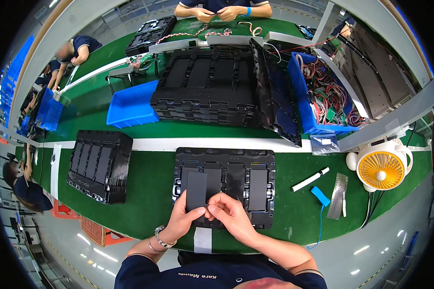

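Note:
My left hand [183,218] is closed around a flat dark grey rectangular piece [196,187], held upright over a black plastic tray [225,155]. Close beside it, the fingers of my right hand [229,216] are pinched together at the piece's lower right edge. Whatever lies between those fingertips is too small to make out. Similar dark flat pieces [258,185] rest in the slots of the tray. A strip of pale tape [203,240] is stuck to the table edge just below my hands.
Left stands a stack of black trays [101,166]. Behind are a larger tray stack [202,82], a blue bin [132,107] and a blue crate of wires [300,96]. Right lie a white marker [311,178], a blue strap [320,196] and a fan [381,169]. A co-worker's hands [217,14] work opposite.

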The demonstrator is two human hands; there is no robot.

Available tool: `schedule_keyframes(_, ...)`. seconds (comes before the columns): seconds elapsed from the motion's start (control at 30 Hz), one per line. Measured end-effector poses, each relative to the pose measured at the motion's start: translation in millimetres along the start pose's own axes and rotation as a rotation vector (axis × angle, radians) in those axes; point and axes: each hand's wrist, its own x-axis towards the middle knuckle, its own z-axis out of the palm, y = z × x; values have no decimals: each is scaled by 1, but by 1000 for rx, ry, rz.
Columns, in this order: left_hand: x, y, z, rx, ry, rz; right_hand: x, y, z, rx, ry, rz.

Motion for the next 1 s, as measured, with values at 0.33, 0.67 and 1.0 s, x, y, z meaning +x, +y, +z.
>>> schedule_keyframes(0.33,1,-1,-2,-3,-7,-14,1,1,0,16,-5,0)
schedule_keyframes(0.67,-1,-3,-4,37,5,-16,1,0,0,5,-2,-5)
schedule_keyframes(1.0,-1,-3,-4,36,-3,-4,1,-1,0,-3,-8,14)
